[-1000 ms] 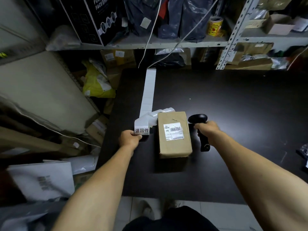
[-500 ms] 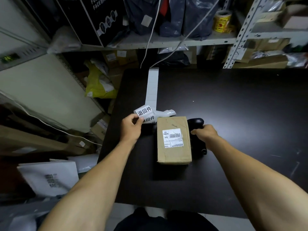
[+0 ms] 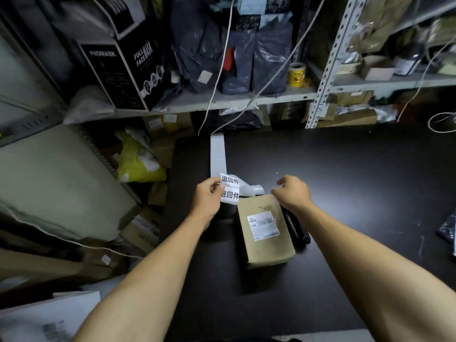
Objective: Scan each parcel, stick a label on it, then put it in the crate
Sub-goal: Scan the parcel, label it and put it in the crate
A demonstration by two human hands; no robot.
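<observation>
A brown cardboard parcel (image 3: 265, 229) with a white barcode label lies on the black table (image 3: 357, 183). My left hand (image 3: 208, 199) pinches the end of a white label strip (image 3: 228, 188) printed with black characters, just left of the parcel's far end. The strip's blank backing runs back across the table. My right hand (image 3: 291, 191) hovers over the parcel's far right corner, fingers loosely curled and holding nothing. The black scanner (image 3: 297, 229) lies on the table along the parcel's right side, partly hidden under my right wrist.
Metal shelves (image 3: 222, 102) behind the table hold dark bags, a black mask box (image 3: 123, 67) and a yellow tape roll (image 3: 296, 75). Cardboard boxes and a yellow bag (image 3: 138, 164) crowd the floor at left. White cables hang down to the table's back edge.
My right hand has let go of the scanner, which now lies beside the parcel, and has moved toward the labels. My left hand has lifted the label strip's end up and away.
</observation>
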